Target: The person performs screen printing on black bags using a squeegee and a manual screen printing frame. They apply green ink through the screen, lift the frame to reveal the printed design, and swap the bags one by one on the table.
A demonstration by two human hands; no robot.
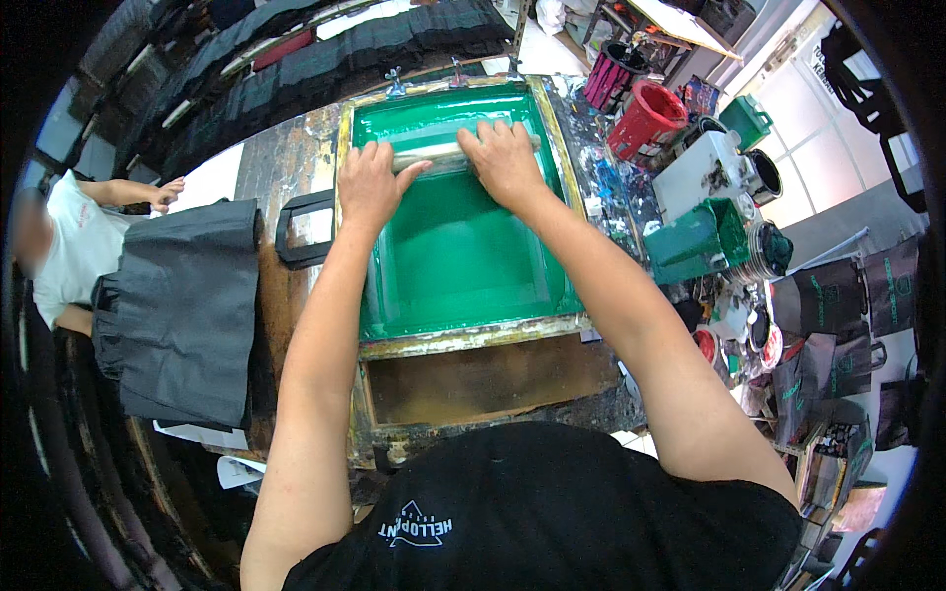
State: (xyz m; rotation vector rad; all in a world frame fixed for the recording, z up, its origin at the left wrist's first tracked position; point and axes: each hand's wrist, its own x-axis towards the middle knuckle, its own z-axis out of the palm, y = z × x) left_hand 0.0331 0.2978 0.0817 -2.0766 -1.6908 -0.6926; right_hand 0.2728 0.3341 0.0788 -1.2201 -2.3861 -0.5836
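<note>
Gripping a pale bar with both hands, I am keeping it crosswise in the far part of a framed screen covered in wet-looking green ink. My left hand is closing over the bar's left end, its thumb pointing inward along the near side; my right hand is curling its fingers over the bar toward the other end, its thumb not showing clearly. The worn screen frame is lying on a paint-spattered table, with small clamps sitting at its far edge. A black loop handle is sticking out just beside the frame's left edge, and dark fabric-like pieces are lying farther left, near another person in a white top. To my right, a red bucket and a green container are standing among ink-stained tubs.
</note>
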